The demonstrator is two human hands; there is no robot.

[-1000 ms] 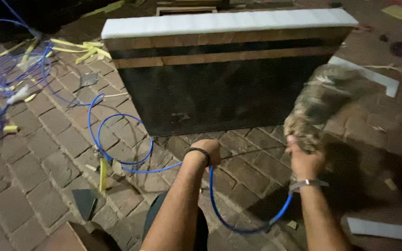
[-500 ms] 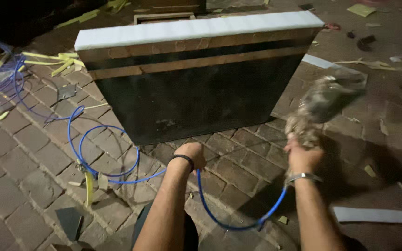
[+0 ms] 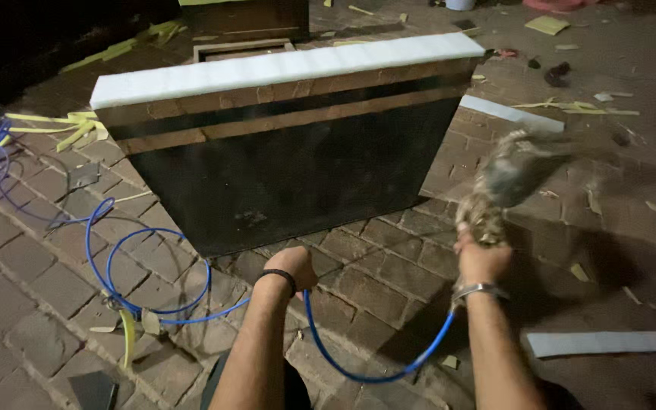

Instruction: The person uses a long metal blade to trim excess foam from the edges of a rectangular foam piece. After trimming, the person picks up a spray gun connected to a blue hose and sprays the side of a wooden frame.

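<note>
Step in hand looks like wiping/dusting the dark panel: right hand has fingers closed round the bunched end of a mottled rag, which is motion-blurred and up in the air off the panel's right end, not touching it. Left hand is fisted near the panel's lower edge, blue hose running out from it in a loop toward the right wrist; can't tell exactly how the fingers sit on it. Panel stands tilted on the brick floor, white foam strip along its top edge, wood bands just under. My read: next move needs the rag brought left onto the dark face or top edge, with hose slack kept away from the swing. Room: open floor right of the panel, only a white strip near the right arm; left side is cluttered with hose coils and yellow offcuts.
</note>
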